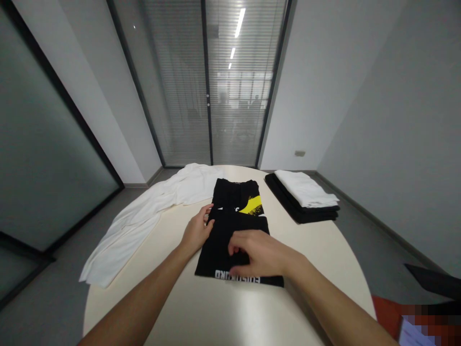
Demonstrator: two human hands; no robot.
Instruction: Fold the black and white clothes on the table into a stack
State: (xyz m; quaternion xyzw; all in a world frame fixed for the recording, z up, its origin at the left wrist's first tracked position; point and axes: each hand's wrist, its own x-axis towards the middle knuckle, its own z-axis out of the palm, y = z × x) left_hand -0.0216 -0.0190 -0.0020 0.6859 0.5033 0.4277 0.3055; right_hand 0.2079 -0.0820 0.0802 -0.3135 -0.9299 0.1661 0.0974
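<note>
A black folded garment [230, 230] lies in front of me, with a yellow patch towards its far right side and white lettering along its near edge. I cannot tell what kind of garment it is. At its left edge rests my left hand [198, 231], thumb and fingers apart on the cloth's border. My right hand [261, 252] is over the near right part of the black cloth. Its fingers are bent and its thumb is spread from them, with nothing between. It covers part of the lettering.
Beneath everything is a pale round table [173, 307]. A long white garment [144, 211] lies loosely along its left rim and hangs slightly over. To the right stands a pile of folded black clothes [320, 216] topped by a folded white one [306, 188]. Something red [387, 312] is at lower right.
</note>
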